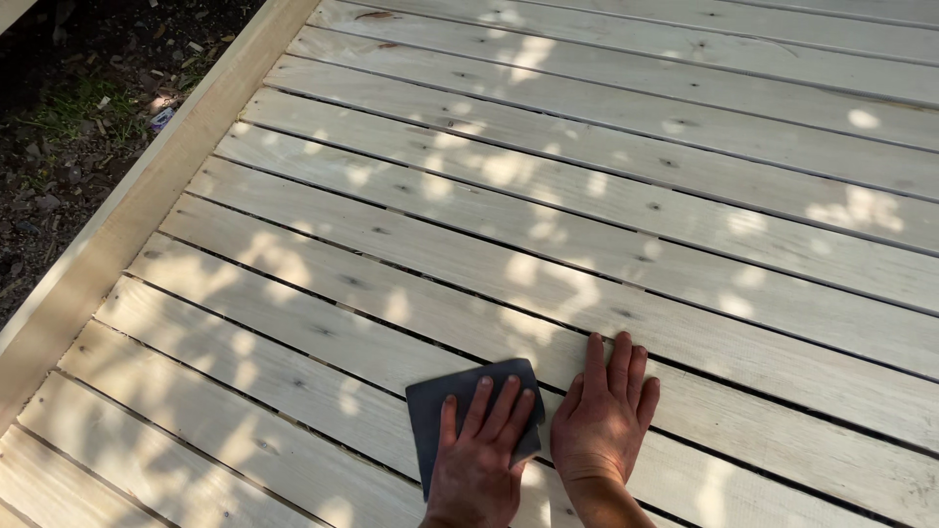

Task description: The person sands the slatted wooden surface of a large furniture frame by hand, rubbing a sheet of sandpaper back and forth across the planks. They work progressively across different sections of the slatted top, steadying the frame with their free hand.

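Observation:
My left hand lies flat on a dark grey sheet of sandpaper and presses it onto a pale wooden slat, fingers spread over it. Right beside it, my right hand rests palm down on the bare wood with fingers together and holds nothing. Both hands are at the bottom middle of the head view. The slatted wooden surface is made of several long unpainted planks with narrow gaps, running diagonally from lower left to upper right.
A wider frame board borders the slats along the left edge. Beyond it lies dark soil with bits of grass, twigs and small litter. Dappled leaf shade covers the planks.

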Demonstrator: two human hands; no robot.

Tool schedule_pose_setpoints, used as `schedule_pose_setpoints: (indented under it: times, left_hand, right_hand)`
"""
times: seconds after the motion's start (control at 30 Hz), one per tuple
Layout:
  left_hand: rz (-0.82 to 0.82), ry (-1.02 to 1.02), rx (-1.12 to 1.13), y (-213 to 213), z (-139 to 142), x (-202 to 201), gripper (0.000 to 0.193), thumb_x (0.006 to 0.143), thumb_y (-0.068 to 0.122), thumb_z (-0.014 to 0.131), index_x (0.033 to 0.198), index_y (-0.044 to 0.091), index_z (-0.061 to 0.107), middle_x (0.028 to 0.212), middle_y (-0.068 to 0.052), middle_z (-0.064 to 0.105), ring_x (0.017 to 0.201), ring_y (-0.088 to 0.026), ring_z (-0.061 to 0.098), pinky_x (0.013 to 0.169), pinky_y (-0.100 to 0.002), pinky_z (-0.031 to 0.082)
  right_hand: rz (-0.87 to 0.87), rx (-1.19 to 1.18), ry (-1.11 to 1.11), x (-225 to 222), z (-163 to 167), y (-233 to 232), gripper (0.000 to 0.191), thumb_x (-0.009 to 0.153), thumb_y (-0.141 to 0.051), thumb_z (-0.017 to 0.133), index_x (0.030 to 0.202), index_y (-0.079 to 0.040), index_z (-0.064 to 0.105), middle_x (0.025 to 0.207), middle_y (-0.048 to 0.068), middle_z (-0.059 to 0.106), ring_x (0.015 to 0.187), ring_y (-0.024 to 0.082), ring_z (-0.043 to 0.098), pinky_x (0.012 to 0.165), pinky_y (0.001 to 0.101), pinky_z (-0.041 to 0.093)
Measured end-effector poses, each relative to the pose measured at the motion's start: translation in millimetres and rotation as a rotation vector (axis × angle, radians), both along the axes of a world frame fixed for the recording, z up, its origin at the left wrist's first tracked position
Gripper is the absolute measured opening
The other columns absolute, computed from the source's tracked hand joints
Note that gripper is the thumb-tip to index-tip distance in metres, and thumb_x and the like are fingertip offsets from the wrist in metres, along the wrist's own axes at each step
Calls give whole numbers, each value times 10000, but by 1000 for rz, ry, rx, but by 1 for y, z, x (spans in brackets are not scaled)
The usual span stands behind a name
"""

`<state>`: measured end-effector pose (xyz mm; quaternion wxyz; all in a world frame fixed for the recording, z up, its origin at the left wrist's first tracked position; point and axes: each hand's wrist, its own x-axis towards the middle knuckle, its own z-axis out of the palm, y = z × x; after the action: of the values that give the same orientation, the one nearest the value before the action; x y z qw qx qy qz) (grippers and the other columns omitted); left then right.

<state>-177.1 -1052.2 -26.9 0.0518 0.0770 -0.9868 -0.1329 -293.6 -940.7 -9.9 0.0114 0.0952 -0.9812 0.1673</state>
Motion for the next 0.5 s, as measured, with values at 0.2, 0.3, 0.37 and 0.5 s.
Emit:
schedule_pose_setpoints:
  times: [0.2,0.3,0.37,0.5]
  left_hand:
    - [303,-168,-45,-32,34,-79,673,1013,417,376,1605,180,160,1742,-42,128,1570,-312,27,1175,-607,30]
    - [81,180,-188,29,6,-14,691,979,457,399,1596,163,299,1667,-80,265,1530,-302,179,1171,-627,98]
    - [-5,508,-412,56,-14,18,614,1050,474,434,1597,210,344,1680,-32,309,1561,-243,256,1250,-590,137]
    - [-270,455,-371,39,-9,11,589,1047,454,501,1588,241,405,1672,-15,337,1561,-240,273,1261,-604,164]
  right_hand:
    - [120,-134,105,-3,-3,61,550,983,-204,405,1530,-161,436,1649,98,360,1557,278,248,1272,458,132]
    - [-94,14,89,-16,1,112,510,1025,-241,399,1532,-221,452,1654,81,346,1567,268,235,1281,456,121]
    - [-173,72,85,-22,0,127,525,1008,-274,393,1531,-245,435,1661,84,318,1564,263,222,1276,454,109]
    - [-251,120,-3,-23,-7,132,521,1033,-344,375,1542,-231,391,1687,91,267,1586,281,170,1281,466,89]
